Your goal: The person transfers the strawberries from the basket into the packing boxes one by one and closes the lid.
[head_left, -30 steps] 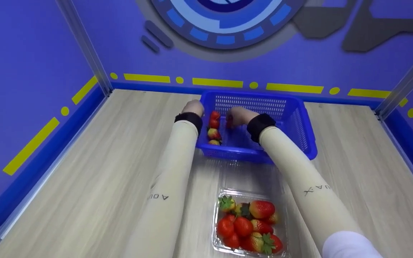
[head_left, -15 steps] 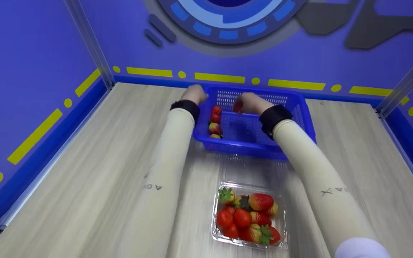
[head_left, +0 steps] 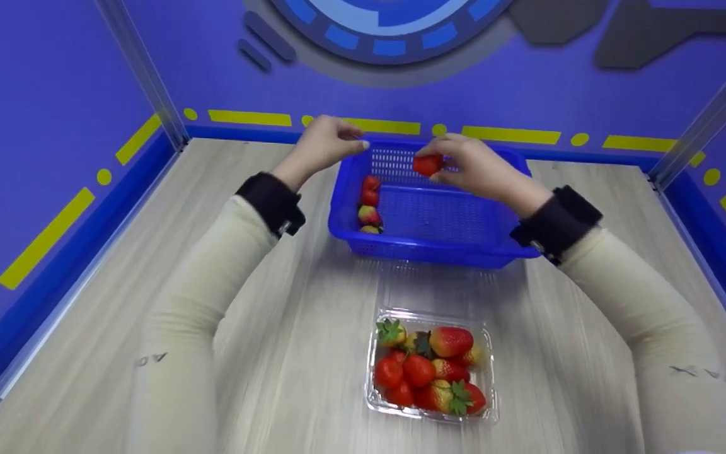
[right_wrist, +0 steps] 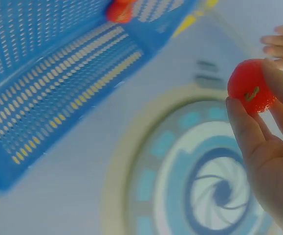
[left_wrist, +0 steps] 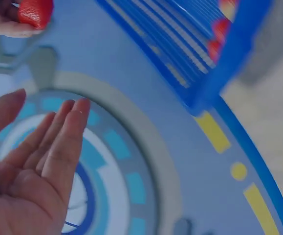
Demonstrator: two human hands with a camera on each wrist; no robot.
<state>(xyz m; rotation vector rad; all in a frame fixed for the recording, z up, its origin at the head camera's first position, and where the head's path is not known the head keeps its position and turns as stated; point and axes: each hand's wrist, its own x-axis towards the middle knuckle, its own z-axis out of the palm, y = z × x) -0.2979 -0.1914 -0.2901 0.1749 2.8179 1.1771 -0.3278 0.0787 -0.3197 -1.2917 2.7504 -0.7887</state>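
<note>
My right hand (head_left: 473,165) pinches a red strawberry (right_wrist: 251,86) between thumb and fingertips, raised over the back of the blue basket (head_left: 429,249). A small green bit shows on the fruit in the right wrist view. To the left, my left hand (head_left: 325,144) is lifted by the basket's back left corner. Its palm and loosely straight fingers (left_wrist: 63,142) hold nothing in the left wrist view. Several strawberries (head_left: 369,215) lie in a row along the basket's left wall. Nearer to me, a clear plastic box (head_left: 372,403) holds several more strawberries (head_left: 418,370), some with green leaves.
The box's clear lid is folded back on the wooden table (head_left: 262,315), between box and basket. Blue panels (head_left: 41,126) with yellow marks stand at the left, back and right of the table.
My right hand has lifted the strawberry up from inside the basket. My left hand has risen from the basket's left rim, and its fingers have loosened. Both forearms have spread apart.
</note>
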